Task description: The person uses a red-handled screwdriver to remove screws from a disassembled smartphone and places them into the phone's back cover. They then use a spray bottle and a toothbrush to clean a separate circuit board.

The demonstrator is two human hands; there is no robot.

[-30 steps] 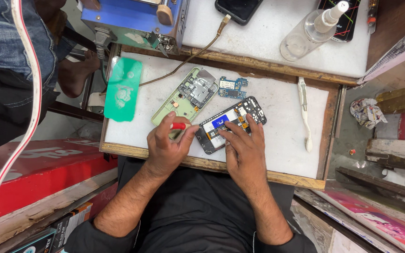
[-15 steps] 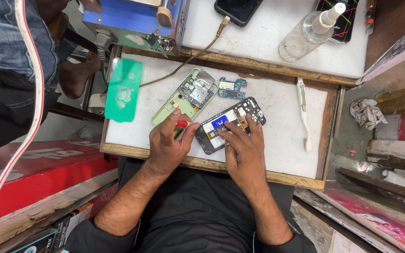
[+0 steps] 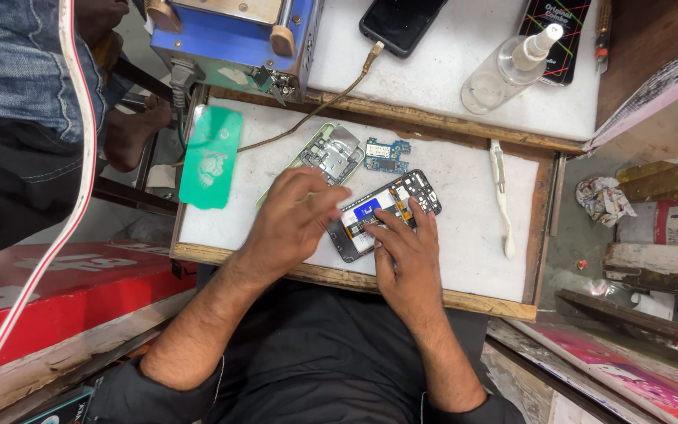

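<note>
Black opened phone lies under both hands' flat, open grip.

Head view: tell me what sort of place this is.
Most likely a phone repair bench. Both hands work on an opened phone with its insides bare; a loose circuit board and a removed phone frame lie beside it, near a spray bottle.

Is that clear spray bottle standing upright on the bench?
No. The spray bottle lies on its side on the white upper bench, its nozzle pointing toward a dark phone.
</note>
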